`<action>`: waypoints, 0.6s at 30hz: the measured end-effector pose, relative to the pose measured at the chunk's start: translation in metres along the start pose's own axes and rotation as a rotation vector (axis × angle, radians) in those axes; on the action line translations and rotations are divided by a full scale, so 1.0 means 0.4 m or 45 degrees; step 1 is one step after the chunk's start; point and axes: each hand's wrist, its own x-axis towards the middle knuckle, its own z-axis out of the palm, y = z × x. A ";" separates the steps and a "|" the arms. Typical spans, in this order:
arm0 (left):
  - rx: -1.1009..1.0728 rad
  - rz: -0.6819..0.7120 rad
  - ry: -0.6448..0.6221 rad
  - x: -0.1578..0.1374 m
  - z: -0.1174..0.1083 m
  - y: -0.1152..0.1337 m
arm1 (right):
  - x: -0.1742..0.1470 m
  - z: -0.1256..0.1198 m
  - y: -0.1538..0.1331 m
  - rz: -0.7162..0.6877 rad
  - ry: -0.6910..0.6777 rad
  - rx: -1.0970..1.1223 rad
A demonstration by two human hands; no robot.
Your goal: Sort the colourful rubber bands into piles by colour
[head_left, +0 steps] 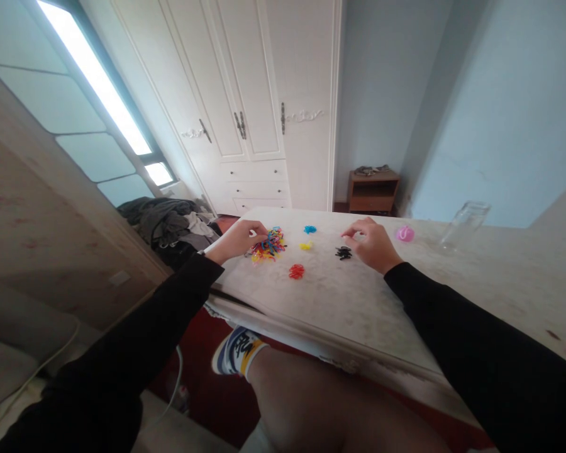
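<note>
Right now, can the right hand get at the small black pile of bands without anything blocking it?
Probably yes. The right hand rests on the white table with the black pile just beside its fingers, and nothing lies between them. The pink pile and the glass jar sit on its far side.

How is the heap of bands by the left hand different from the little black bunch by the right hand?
The mixed heap is many-coloured: yellow, red, blue. The black bunch is one colour only. The mixed heap is clearly larger and more spread out; the black bunch is small and compact. The left hand touches the mixed heap, while the right hand sits just beside the black bunch. Both lie on the white table.
</note>
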 end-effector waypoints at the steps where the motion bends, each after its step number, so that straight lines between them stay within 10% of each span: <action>1: -0.007 0.003 -0.003 0.000 -0.002 0.005 | 0.000 0.000 0.000 0.002 -0.006 -0.002; 18: 0.061 -0.016 0.074 -0.022 -0.041 0.017 | -0.003 0.001 0.002 0.025 -0.064 -0.026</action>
